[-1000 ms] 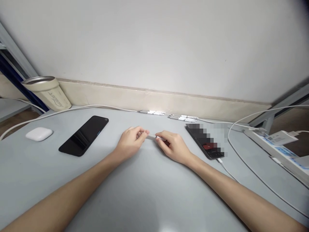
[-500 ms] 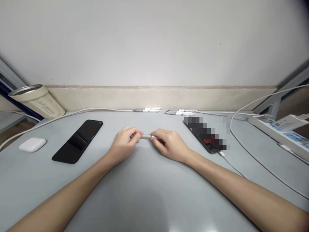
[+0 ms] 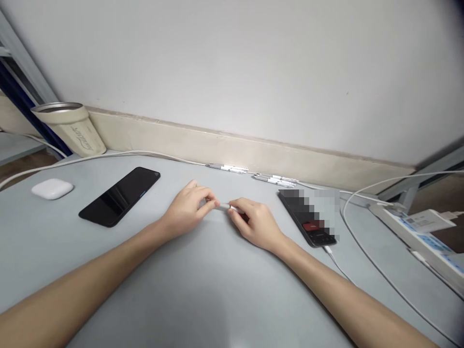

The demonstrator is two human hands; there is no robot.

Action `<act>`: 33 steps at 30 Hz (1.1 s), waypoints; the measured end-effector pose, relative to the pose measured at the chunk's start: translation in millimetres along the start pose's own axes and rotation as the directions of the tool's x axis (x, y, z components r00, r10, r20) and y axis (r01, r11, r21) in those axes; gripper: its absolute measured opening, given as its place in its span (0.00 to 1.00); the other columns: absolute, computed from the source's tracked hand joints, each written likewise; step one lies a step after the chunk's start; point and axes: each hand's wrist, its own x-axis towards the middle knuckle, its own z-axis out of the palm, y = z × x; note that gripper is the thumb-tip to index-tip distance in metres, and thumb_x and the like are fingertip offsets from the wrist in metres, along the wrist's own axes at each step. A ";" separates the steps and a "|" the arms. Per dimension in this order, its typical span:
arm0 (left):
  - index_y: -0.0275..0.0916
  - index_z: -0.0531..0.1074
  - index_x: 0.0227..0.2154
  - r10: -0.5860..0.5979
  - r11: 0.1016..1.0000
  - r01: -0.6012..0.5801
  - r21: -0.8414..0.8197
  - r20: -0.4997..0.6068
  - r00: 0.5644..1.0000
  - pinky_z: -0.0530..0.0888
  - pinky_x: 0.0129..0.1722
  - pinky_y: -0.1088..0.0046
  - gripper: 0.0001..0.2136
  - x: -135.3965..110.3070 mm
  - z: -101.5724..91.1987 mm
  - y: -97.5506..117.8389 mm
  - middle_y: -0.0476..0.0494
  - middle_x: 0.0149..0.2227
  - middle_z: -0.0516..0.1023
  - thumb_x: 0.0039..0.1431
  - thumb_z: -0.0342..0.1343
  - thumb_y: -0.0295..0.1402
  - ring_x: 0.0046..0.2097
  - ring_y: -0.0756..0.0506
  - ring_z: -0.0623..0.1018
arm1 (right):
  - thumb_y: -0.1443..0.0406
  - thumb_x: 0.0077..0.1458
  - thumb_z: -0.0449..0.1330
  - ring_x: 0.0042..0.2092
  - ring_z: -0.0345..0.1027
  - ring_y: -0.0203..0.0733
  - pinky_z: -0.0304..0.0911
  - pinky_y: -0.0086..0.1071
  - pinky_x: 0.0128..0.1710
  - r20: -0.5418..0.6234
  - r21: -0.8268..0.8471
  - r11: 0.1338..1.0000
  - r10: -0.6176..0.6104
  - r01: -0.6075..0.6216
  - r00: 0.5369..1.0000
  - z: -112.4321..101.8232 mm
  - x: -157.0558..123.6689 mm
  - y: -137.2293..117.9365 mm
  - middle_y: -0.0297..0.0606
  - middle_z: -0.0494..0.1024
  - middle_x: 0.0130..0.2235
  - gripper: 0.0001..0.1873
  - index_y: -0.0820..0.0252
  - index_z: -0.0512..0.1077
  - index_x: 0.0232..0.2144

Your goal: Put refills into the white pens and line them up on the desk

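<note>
Between my two hands, just above the grey tabletop (image 3: pixel 203 290), is a slim white-and-grey pen (image 3: pixel 224 206), mostly covered by my fingers. My left hand (image 3: pixel 188 208) pinches its left end between thumb and fingertips. The other end sits in the closed fingers of my right hand (image 3: pixel 257 224). Only a short middle stretch of the pen shows. Behind the hands, similar pens lie along the wall in two groups: a left group (image 3: pixel 226 168) and a right group (image 3: pixel 277 181).
On the left are a black phone (image 3: pixel 119 197), a white earbud case (image 3: pixel 52 188) and a cream cup (image 3: pixel 78 130). To the right lie another phone (image 3: pixel 308 217), partly pixelated and plugged into a cable, a power strip (image 3: pixel 416 237) and a looping white cable (image 3: pixel 377 266).
The head view has tilted, so the wall edge now slopes down to the right. Both hands stay on the pen, and the left fingers are slightly more raised.
</note>
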 end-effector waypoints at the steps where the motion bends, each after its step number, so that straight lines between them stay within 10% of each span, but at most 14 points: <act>1: 0.42 0.72 0.31 0.032 0.999 -0.032 0.000 -0.016 0.999 0.67 0.42 0.66 0.11 -0.2 -0.6 0.1 0.48 0.33 0.76 0.60 0.48 0.40 0.41 0.44 0.68 | 0.62 0.61 0.51 0.30 0.67 0.36 0.57 0.29 0.30 0.005 0.003 1.000 0.006 -0.006 1.000 -0.3 0.1 -0.2 0.36 0.77 0.34 0.10 0.57 0.71 0.40; 9: 0.44 0.65 0.48 -0.066 0.996 0.057 -0.074 -0.123 0.990 0.68 0.46 0.65 0.22 -4.7 4.7 -0.8 0.46 0.44 0.71 0.50 0.58 0.44 0.47 0.42 0.70 | 0.60 0.63 0.48 0.33 0.65 0.38 0.60 0.30 0.34 -0.095 0.239 0.971 0.043 -0.019 0.995 -1.5 1.3 2.6 0.38 0.73 0.34 0.12 0.57 0.68 0.42; 17: 0.43 0.68 0.43 -0.033 0.996 0.029 -0.081 -0.050 0.998 0.68 0.46 0.65 0.15 -7.3 10.5 -9.3 0.47 0.40 0.73 0.55 0.54 0.43 0.48 0.42 0.69 | 0.56 0.63 0.47 0.30 0.58 0.35 0.58 0.28 0.31 -0.096 0.524 0.842 0.211 -0.131 0.973 2.4 8.3 5.7 0.31 0.63 0.27 0.12 0.56 0.65 0.37; 33: 0.40 0.63 0.17 -0.042 0.990 0.034 -0.139 -0.057 0.997 0.67 0.39 0.69 0.23 -7.7 4.1 4.7 0.49 0.23 0.71 0.63 0.39 0.46 0.39 0.45 0.70 | 0.62 0.63 0.48 0.33 0.66 0.39 0.59 0.30 0.33 -0.054 0.104 0.994 -0.003 0.008 0.999 7.3 -1.6 -11.0 0.38 0.73 0.32 0.13 0.58 0.71 0.42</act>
